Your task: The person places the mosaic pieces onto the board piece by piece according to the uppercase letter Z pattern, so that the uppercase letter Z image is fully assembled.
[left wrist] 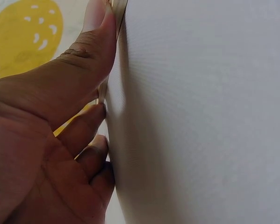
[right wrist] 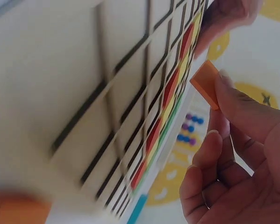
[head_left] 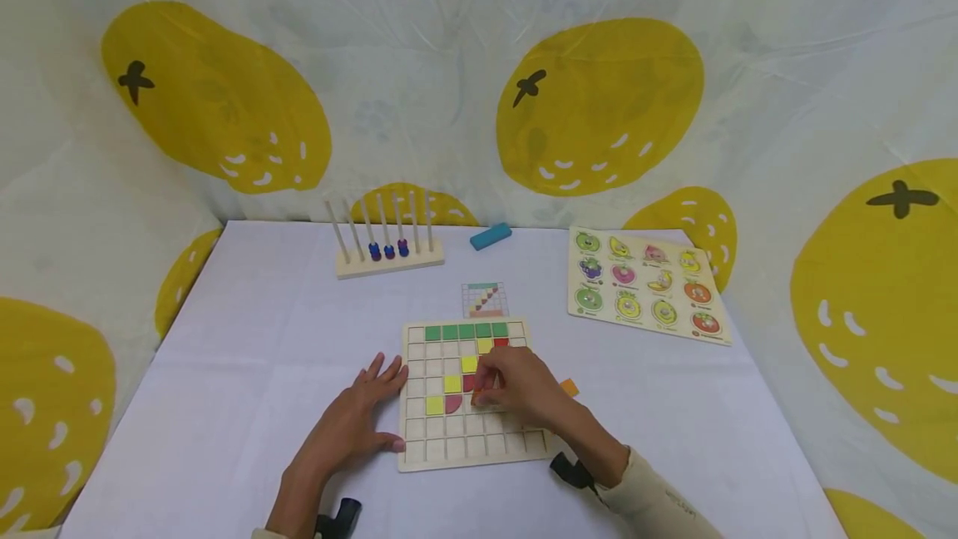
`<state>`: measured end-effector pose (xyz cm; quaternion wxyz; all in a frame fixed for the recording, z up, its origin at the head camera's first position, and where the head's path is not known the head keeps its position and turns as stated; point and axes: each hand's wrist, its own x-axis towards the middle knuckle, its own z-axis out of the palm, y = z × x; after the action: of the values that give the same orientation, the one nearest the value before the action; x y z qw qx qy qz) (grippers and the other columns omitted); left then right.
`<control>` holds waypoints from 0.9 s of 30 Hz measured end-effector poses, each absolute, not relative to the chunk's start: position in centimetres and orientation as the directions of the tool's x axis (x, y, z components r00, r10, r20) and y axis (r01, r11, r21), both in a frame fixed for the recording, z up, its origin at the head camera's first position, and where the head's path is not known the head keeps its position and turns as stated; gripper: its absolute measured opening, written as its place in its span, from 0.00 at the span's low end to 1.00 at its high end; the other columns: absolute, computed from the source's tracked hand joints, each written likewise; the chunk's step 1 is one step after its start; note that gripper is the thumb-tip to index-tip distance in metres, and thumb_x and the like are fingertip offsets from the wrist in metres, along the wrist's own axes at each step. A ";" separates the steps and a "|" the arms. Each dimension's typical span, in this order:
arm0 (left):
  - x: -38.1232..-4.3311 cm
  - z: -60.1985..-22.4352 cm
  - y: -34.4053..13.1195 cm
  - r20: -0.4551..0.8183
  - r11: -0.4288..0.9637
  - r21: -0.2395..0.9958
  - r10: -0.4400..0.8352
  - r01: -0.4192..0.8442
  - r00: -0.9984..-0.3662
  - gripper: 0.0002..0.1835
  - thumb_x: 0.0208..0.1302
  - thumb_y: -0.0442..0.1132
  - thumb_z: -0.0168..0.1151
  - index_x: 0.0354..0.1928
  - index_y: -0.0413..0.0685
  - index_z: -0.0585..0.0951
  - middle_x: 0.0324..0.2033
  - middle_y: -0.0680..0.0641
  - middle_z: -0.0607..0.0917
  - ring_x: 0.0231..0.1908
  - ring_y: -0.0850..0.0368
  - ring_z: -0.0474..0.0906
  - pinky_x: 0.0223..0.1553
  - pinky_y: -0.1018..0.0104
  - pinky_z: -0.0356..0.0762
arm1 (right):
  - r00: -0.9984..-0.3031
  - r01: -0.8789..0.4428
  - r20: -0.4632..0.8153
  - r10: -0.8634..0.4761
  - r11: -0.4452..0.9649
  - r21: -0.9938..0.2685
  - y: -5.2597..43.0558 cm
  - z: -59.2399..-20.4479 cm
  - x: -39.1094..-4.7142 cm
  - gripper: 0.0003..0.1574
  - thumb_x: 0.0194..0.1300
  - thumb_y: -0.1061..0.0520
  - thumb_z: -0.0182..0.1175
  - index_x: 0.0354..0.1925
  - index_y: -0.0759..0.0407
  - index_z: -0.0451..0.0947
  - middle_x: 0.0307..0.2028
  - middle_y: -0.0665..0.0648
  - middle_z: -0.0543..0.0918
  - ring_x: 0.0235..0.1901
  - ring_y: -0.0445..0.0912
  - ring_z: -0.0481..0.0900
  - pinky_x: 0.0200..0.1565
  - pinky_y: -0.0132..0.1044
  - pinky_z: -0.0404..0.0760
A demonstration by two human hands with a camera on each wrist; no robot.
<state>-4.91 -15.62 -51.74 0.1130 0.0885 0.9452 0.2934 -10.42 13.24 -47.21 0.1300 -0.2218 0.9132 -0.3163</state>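
A wooden grid board (head_left: 415, 466) lies on the white table. Green square tiles (head_left: 466, 331) line its top row. Below them, yellow tiles (head_left: 452, 384) step diagonally down to the left, with red pieces beside them, the lowest a rounded red piece (head_left: 453, 403). My left hand (head_left: 348, 427) touches the board's left edge with thumb and spread fingertips. Over the middle of the grid, my right hand (head_left: 520, 381) pinches an orange square tile (right wrist: 206, 84) between thumb and fingers; the right wrist view shows it held just off the board. The hand hides part of the grid.
Another orange tile (head_left: 570, 388) lies right of the board. A pattern card (head_left: 485, 299) sits just beyond it. Farther back are a peg abacus (head_left: 391, 263) with beads, a blue block (head_left: 491, 236) and a fruit puzzle board (head_left: 647, 289) at the right.
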 end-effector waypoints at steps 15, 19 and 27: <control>-5.0 -51.9 -16.0 -0.135 0.794 0.591 0.274 0.145 -0.952 0.62 0.37 0.48 0.90 0.79 0.54 0.69 0.81 0.53 0.65 0.85 0.45 0.49 0.79 0.36 0.61 | -0.805 -0.443 -0.103 -0.585 0.707 -0.552 7.2 -48.3 -9.7 0.15 0.57 0.55 0.82 0.28 0.44 0.82 0.23 0.39 0.76 0.27 0.33 0.72 0.32 0.25 0.72; -5.0 -51.7 -16.0 -0.133 0.792 0.592 0.277 0.148 -0.951 0.61 0.37 0.47 0.90 0.79 0.53 0.70 0.81 0.52 0.65 0.85 0.44 0.50 0.79 0.37 0.61 | -0.799 -0.473 -0.091 -0.595 0.714 -0.515 6.6 -48.5 -9.6 0.14 0.58 0.55 0.81 0.28 0.45 0.83 0.23 0.39 0.76 0.27 0.33 0.71 0.32 0.25 0.71; -5.0 -51.6 -16.0 -0.144 0.792 0.597 0.262 0.127 -0.954 0.62 0.36 0.47 0.91 0.79 0.53 0.70 0.80 0.51 0.66 0.85 0.43 0.50 0.78 0.35 0.63 | -0.767 -0.532 -0.107 -0.633 0.720 -0.446 6.1 -48.5 -9.2 0.14 0.58 0.55 0.81 0.26 0.44 0.83 0.20 0.39 0.75 0.27 0.34 0.70 0.32 0.26 0.69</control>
<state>-5.00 -15.97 -51.59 0.1102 0.1036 0.9401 0.3054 -9.23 6.10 -48.54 0.1266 -0.3169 0.9187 -0.1988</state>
